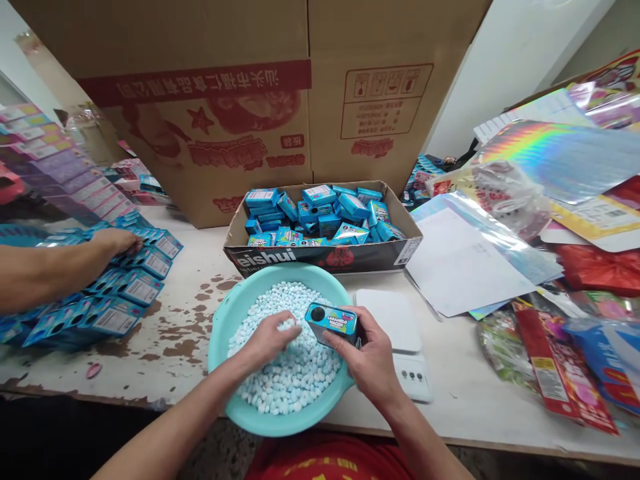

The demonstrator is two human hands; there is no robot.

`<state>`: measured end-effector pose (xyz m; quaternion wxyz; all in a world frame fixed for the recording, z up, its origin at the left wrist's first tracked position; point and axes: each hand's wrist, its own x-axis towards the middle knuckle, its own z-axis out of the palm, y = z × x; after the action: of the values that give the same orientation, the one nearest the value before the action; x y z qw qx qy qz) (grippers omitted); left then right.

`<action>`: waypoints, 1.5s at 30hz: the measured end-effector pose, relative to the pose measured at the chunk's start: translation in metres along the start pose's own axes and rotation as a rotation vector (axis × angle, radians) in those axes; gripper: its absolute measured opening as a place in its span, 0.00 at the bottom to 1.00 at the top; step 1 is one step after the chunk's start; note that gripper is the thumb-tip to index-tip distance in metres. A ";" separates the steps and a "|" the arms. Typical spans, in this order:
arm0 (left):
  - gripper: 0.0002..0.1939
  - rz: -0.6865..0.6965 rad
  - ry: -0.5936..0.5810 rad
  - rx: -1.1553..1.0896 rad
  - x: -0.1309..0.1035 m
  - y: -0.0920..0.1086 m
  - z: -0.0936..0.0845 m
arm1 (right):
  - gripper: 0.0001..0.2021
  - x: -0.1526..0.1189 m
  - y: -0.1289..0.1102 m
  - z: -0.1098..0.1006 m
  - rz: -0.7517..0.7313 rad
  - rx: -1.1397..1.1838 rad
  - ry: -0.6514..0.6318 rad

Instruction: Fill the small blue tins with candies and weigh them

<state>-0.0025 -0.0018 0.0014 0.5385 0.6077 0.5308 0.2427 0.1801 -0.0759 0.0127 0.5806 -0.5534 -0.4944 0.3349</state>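
Note:
A turquoise plastic basin is full of small pale blue and white candies. Just above them my left hand has its fingers curled together, with a few pale candies showing between thumb and fingers. My right hand is closed around a small blue candy box and holds it tilted over the basin's right side. The box's printed face reads "CARAMELO MACIZO", and a dark round hole shows beside the lettering.
Behind the basin, a low carton holds many blue boxes. A white scale stands right of the basin. At left, a co-worker's hand touches rows of blue boxes. Papers and bags lie right; a tall carton stands behind.

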 end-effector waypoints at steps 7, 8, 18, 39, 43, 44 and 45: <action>0.13 0.102 0.210 -0.772 0.001 0.057 0.002 | 0.14 0.002 0.003 0.021 -0.107 -0.218 -0.132; 0.13 0.113 0.236 -0.815 0.002 0.060 0.005 | 0.14 0.002 0.002 0.023 -0.121 -0.228 -0.153; 0.11 0.143 0.289 -0.829 0.007 0.060 0.017 | 0.14 0.006 -0.007 0.025 -0.116 -0.273 -0.126; 0.10 0.237 0.287 -0.760 0.006 0.066 0.022 | 0.14 0.010 -0.015 0.018 -0.009 -0.175 -0.150; 0.11 0.260 0.252 -0.764 0.004 0.069 0.024 | 0.15 0.007 -0.015 0.018 -0.003 -0.143 -0.163; 0.12 0.259 0.246 -0.759 0.004 0.069 0.025 | 0.15 0.007 -0.015 0.018 -0.002 -0.139 -0.162; 0.12 0.258 0.247 -0.752 0.004 0.068 0.025 | 0.15 0.007 -0.015 0.018 0.001 -0.139 -0.161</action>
<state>0.0470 0.0020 0.0549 0.6205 0.3966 0.3853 0.5560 0.1627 -0.0661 0.0267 0.4991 -0.5639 -0.5611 0.3437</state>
